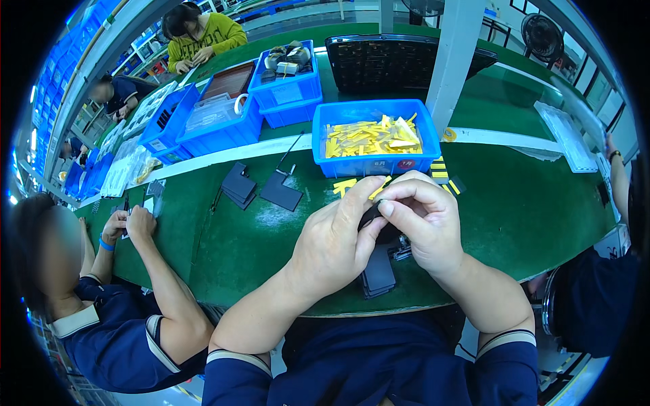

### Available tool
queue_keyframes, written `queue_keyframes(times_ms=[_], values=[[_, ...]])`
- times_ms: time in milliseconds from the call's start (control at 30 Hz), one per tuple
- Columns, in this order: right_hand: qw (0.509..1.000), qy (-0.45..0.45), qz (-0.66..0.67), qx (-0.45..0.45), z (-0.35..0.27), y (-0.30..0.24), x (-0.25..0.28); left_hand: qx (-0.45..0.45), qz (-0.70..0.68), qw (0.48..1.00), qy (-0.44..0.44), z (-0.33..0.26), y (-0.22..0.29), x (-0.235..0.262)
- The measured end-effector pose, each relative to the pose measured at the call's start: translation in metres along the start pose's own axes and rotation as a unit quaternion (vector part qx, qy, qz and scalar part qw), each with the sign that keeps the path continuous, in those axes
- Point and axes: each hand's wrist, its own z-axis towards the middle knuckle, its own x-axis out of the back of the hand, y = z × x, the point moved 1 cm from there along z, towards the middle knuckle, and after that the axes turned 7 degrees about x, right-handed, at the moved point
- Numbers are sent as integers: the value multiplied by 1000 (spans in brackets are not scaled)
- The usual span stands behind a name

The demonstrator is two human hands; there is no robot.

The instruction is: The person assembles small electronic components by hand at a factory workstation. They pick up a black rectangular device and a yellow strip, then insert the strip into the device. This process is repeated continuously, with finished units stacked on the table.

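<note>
Over green table (pixel 223 243), left hand (pixel 332 247) and right hand (pixel 423 223) meet, fingers pinching a yellow strip (pixel 379 190).

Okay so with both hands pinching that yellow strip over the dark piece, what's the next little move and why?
Probably press the yellow strip down onto the small dark part: the left hand and right hand already pinch both together above the green table, and the strip's end sticks up loose.

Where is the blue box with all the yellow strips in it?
The blue box of yellow strips sits on the green table, just beyond the person's two hands, right of centre and beside the white post.
</note>
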Motion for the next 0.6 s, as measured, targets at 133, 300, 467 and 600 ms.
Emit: queue_keyframes(times_ms=[133,300,467,600], values=[[999,23,-29,-21,0,2,1,14,7,999,43,0,1,3],[998,35,-54,-3,-2,4,0,-28,97,993,65,2,2,6],[996,37,-84,12,-3,2,-3,-68,129,985,94,1,0,5],[994,46,-94,21,-3,4,-1,-80,126,984,99,2,-5,4]])
